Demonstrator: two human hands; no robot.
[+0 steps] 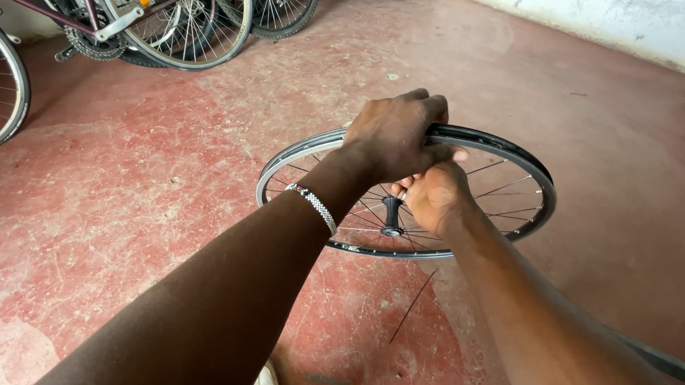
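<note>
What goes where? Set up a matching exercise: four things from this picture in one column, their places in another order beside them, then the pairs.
1. left hand
2. right hand
3. loose spoke
4. bicycles

A. on the red floor, near side of the wheel
B. inside the wheel, among its spokes
C. top left, by the wall
D. over the wheel's rim, on top

Pairs: 1-D, 2-B, 3-A, 4-C

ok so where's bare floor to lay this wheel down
Bare red floor left of the wheel, and behind it toward the white wall. Crowded top left by parked bicycles; a loose spoke lies just under the wheel.
</note>
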